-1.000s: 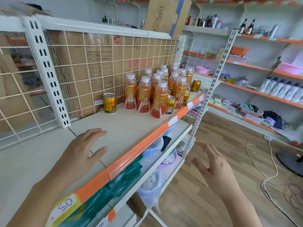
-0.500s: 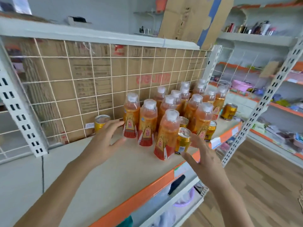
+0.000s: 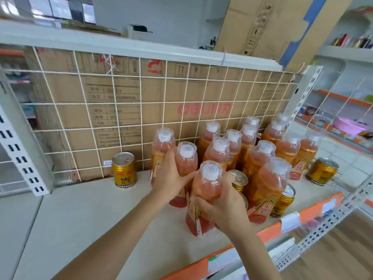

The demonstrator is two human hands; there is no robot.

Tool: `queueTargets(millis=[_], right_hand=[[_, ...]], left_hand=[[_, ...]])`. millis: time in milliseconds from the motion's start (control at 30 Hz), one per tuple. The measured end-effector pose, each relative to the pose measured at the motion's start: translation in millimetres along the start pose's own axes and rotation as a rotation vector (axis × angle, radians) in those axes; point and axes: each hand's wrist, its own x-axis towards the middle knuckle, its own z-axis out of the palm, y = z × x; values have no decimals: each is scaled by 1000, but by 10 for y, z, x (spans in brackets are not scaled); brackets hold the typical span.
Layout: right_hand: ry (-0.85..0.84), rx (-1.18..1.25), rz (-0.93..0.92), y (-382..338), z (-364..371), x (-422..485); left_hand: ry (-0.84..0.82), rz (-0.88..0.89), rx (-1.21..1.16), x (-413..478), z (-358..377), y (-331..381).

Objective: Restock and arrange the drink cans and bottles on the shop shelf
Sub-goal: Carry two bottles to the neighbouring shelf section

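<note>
Nearest to us, our right hand [image 3: 222,207] is wrapped around the body of the front bottle [image 3: 207,186], which stands upright on the shelf [image 3: 90,219], not far from the orange price rail [image 3: 270,229]. Just behind it and to the left, our left hand [image 3: 171,178] curls round the second bottle [image 3: 186,158], with its fingers pushed into the gap between that bottle and the leftmost bottle [image 3: 163,142].

We judge the step to be drawing these two out of the crowd so we can set them in line. To do it well, we should hold low on the bodies rather than at the loose plastic over the caps. We should keep both bottles upright and move them toward the bare left part of the shelf. A gold can [image 3: 239,178] sits just behind our right hand, and a tilt could knock it or the tall bottle beside it.

Farther right, the other bottles [image 3: 262,156] stand packed together. Another can [image 3: 323,170] sits at the far right, and a lone can [image 3: 123,170] sits far left against the wire grid [image 3: 121,118].

Half a second ago both hands were open and reaching. The left was beside the lone can and the right was just short of the front bottle. A second ago they hovered over the near shelf edge, well apart from the drinks. Now each hand has closed on a bottle, and our view has come nearer.
</note>
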Motion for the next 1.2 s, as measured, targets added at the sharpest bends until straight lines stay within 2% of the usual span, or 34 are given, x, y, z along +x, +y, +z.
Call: queueTargets(millis=[133, 367, 533, 767, 1000, 1200], right_hand=[[-5, -16, -47, -27, -4, 2], [-119, 193, -98, -159, 324, -35], [-230, 320, -138, -590, 754, -81], [-345, 370, -259, -1499, 1497, -325], [-475, 342, -372, -2386, 2226, -661], [-566, 398, -465, -3051, 2786, -902]], left_hand=[[-59, 6, -15, -112, -130, -13], [-33, -63, -55, -537, -692, -127], [97, -152, 14, -1016, -1354, -225], [236, -265, 50, -1854, -2439, -335], [418, -283, 170, -2650, -3333, -441], [526, -235, 385, -3102, -3818, -485]])
